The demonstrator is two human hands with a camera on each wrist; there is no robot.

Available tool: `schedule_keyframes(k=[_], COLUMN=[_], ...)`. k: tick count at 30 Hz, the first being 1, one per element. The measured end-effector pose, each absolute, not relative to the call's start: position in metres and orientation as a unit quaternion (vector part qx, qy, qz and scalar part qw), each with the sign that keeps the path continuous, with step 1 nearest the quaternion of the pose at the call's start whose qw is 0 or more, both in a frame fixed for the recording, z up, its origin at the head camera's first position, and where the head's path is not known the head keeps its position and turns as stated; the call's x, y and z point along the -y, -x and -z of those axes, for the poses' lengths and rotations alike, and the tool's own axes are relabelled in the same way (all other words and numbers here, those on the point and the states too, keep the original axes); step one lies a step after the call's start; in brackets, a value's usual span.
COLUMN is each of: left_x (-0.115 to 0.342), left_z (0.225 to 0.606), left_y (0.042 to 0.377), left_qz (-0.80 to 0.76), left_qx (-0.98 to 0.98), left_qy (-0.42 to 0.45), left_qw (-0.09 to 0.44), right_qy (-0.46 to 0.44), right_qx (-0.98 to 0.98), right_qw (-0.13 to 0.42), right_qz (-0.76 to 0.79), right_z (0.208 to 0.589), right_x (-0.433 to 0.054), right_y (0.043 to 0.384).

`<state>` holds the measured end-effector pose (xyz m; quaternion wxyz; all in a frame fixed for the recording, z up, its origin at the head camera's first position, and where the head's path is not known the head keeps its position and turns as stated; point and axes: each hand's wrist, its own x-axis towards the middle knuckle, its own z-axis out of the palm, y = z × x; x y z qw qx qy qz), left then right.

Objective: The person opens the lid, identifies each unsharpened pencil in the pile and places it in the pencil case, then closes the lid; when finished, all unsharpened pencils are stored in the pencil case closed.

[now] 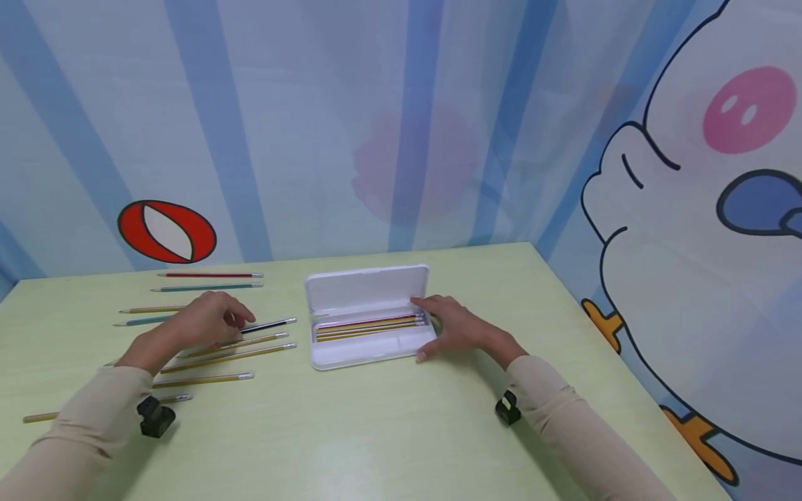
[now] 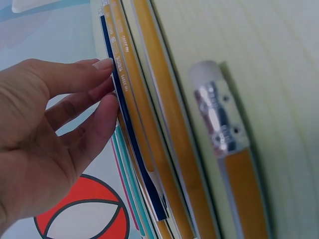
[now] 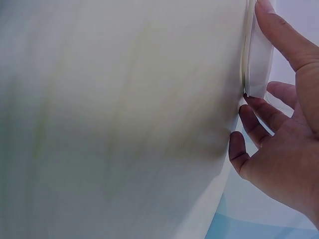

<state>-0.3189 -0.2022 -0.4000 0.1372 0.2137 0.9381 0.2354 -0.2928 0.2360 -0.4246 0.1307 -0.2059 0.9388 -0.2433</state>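
Where the left hand works: at nine o'clock from the white case, I see it reaching down over the loose pencils, thumb and fingers bent and drawn near one another; on my left wrist view their tips meet the edge of a dark pencil, though I cannot tell whether they have it pinched.
Dark pencil: at the left fingertips, its pale end pointing toward three o'clock, short of the case.
Right hand: at three o'clock on the case, spread wide; I have the thumb at the near right corner and a fingertip against the lid, so it touches the case with the fingers well apart.
White case: lying open on the bench, between the two hands.
Lid: raised on the case's twelve o'clock side, leaning back.
Pencils in the case: one red, the others yellow, side by side.
Red pencil: at twelve o'clock from the left hand, a teal pencil just below it.
Yellow pencils: fanned from four to six o'clock of the left hand.
Backdrop: blue-striped behind the bench; I see a white cartoon figure toward three o'clock.
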Motion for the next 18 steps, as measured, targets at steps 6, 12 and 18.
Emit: schedule_keyframes(k=[6,12,18], left_x=[0.2022,0.2031,0.2023], left_z=[0.3992,0.3988,0.3998], left_y=[0.3201,0.3215,0.3216], left_qz=[-0.221,-0.214,-0.214], left_qx=[-0.943,-0.944,-0.944], left_qy=[-0.218,-0.226,-0.227], left_qw=[0.119,0.110,0.108], right_qy=[0.201,0.198,0.197], right_qx=[-0.939,-0.940,-0.940], right_qw=[0.133,0.135,0.136], right_qz=[0.246,0.243,0.243], right_z=[0.4241,0.4227,0.4227], right_x=[-0.2350,-0.2350,-0.2352], right_y=[0.2933,0.2928,0.2922])
